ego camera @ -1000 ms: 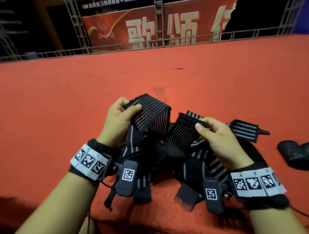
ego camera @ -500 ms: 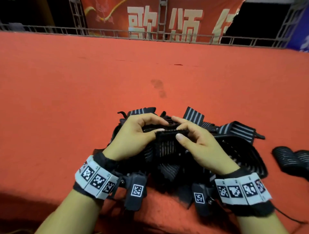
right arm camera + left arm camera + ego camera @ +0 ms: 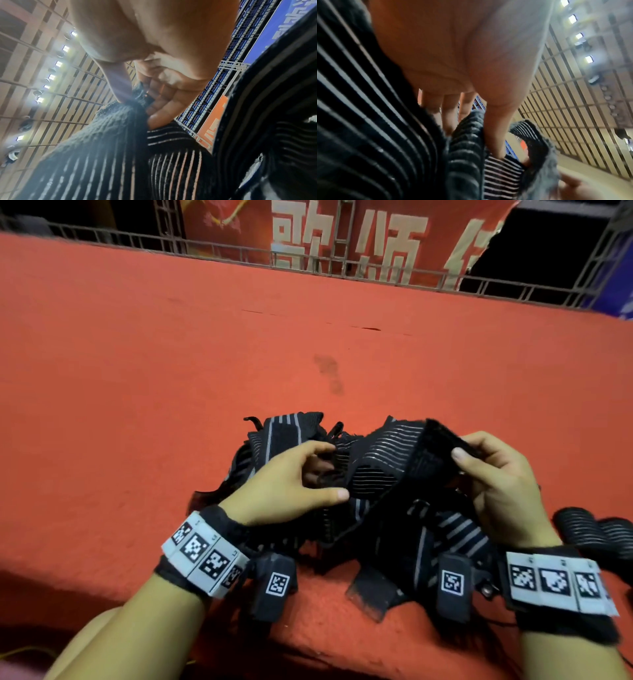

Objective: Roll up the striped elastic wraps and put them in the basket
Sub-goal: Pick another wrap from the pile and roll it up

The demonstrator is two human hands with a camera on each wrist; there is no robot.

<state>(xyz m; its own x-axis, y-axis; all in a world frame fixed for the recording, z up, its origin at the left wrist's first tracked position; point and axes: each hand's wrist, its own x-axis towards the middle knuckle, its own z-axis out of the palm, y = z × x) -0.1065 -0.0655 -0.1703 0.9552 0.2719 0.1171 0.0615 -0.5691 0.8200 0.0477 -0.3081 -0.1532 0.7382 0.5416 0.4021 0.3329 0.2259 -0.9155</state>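
A tangled pile of black striped elastic wraps [image 3: 373, 529] lies on the red carpeted ledge [image 3: 171, 405] in front of me. One wrap [image 3: 383, 460] is stretched between my hands above the pile. My right hand [image 3: 467, 450] pinches its fuzzy black end [image 3: 442, 436] between thumb and fingers; the right wrist view shows the thumb [image 3: 120, 86] pressing that end [image 3: 123, 121]. My left hand [image 3: 337, 470] holds the wrap's striped part, with the thumb [image 3: 494, 121] on the fabric [image 3: 501, 175] and the fingers [image 3: 448, 108] behind a fold. No basket is in view.
Two rolled wraps [image 3: 589, 529] lie on the carpet at the right, beside my right wrist. The ledge's front edge [image 3: 325, 642] runs just under my wrists. A metal railing [image 3: 212, 251] and a red banner [image 3: 342, 234] close off the far side.
My hands were together at the middle of the pile; they have parted. The right hand has drawn the wrap's end up and to the right, stretching it out from the left hand.
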